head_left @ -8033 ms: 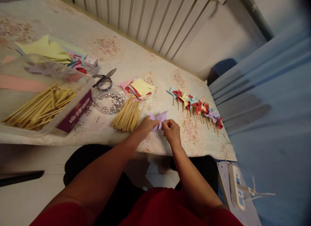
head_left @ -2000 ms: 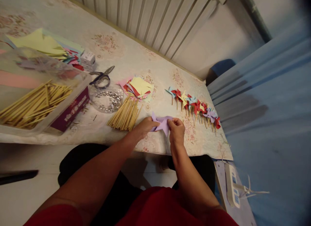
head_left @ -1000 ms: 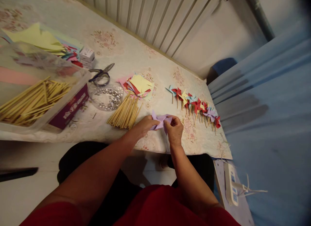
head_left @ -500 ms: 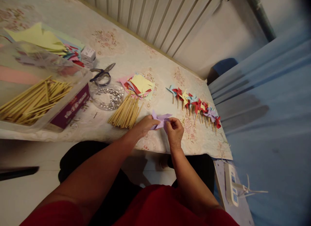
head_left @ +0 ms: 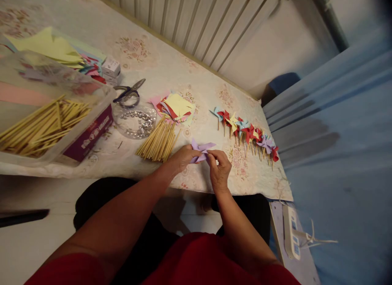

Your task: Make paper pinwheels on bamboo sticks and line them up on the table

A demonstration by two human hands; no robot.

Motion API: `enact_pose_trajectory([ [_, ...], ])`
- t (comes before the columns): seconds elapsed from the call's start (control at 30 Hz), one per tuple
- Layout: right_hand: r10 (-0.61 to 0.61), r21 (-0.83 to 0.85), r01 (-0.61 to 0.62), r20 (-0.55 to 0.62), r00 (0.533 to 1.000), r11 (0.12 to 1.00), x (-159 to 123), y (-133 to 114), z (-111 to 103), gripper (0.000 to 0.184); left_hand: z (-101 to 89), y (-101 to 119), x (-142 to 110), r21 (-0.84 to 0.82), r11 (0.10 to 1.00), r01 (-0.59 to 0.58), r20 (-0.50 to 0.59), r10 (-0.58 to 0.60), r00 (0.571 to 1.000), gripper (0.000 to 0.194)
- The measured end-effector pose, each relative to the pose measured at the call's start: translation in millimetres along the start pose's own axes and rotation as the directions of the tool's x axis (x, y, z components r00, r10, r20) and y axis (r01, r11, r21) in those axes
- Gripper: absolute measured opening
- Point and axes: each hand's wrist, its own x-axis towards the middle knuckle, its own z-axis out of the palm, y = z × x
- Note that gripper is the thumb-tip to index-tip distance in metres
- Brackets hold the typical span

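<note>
A purple paper pinwheel [head_left: 202, 148] is held over the near edge of the table. My left hand [head_left: 183, 156] is closed on its left side, with the thumb lying on the paper. From the right, my right hand [head_left: 219, 165] pinches the pinwheel near its middle; the fingertips partly cover that spot, and anything small between them is hidden. Left of my hands lies a bundle of thin wooden sticks [head_left: 159, 142]. Just behind it is a pile of coloured paper squares [head_left: 177, 107], yellow on top.
Finished pinwheels on sticks [head_left: 245, 132] lie in a row at the right. Scissors [head_left: 130, 93] rest behind a clear dish of shiny metal pieces [head_left: 139, 123]. A plastic box [head_left: 101, 98] with more sticks stands at left. A power strip [head_left: 290, 232] is at lower right.
My right fingertips have moved slightly left to the pinwheel's middle, and its lower right blade is now folded inward. My left hand keeps its place.
</note>
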Motion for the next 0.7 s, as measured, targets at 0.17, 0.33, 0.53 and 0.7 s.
enact_pose_trajectory([
  [0.17, -0.012, -0.041, 0.012, 0.006, 1.000, 0.999, -2, 4, 2, 0.014, 1.3, -1, 1, -0.114, 0.993, 0.005, -0.004, -0.005, 1.000, 0.008],
  [0.33, -0.050, -0.079, 0.052, 0.032, 0.998, 0.996, -5, 9, 3, 0.016, 1.9, -2, 1, -0.136, 0.990, 0.032, -0.011, -0.034, 0.999, 0.006],
  [0.53, -0.059, -0.156, 0.072, 0.087, 0.994, 0.985, -7, 14, 3, 0.020, 4.0, 2, -2, -0.073, 0.997, 0.032, -0.025, -0.034, 0.999, 0.004],
  [0.7, -0.081, -0.197, 0.101, 0.108, 0.991, 0.975, -8, 15, 3, 0.023, 4.3, 4, -4, -0.071, 0.997, 0.019, -0.016, -0.020, 1.000, 0.006],
])
